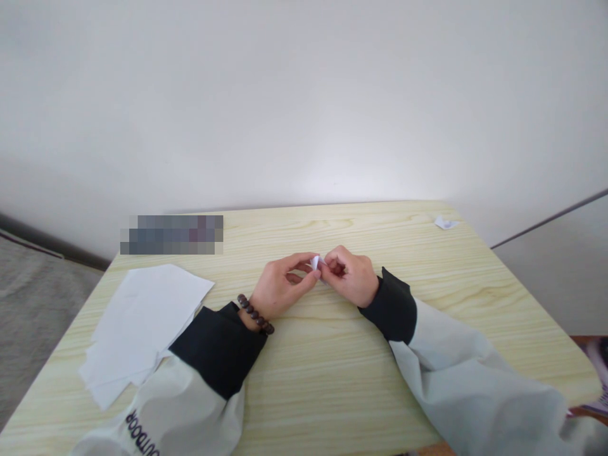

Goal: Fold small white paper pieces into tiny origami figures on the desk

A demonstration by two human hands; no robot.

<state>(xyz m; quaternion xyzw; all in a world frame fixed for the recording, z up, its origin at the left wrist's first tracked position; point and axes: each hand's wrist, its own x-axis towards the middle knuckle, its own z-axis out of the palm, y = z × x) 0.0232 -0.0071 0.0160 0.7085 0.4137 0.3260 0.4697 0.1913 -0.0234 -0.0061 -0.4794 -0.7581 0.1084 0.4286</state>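
Note:
A small piece of folded white paper [315, 261] is held between my two hands above the middle of the table. My left hand [284, 282], with a dark bead bracelet [255, 314] at the wrist, pinches its left side between thumb and fingertips. From the other side, my right hand [350, 273] has its thumb and curled fingers closed on the same paper. My fingers hide part of the paper, so its full shape cannot be made out.
Loose white sheets [142, 310] lie in an uneven pile on the left of the wooden table [323, 392]. Another small folded paper [445, 222] rests near the far right corner. A blurred-out item [171, 235] sits at the back left. Behind the table rises a white wall [304, 101].

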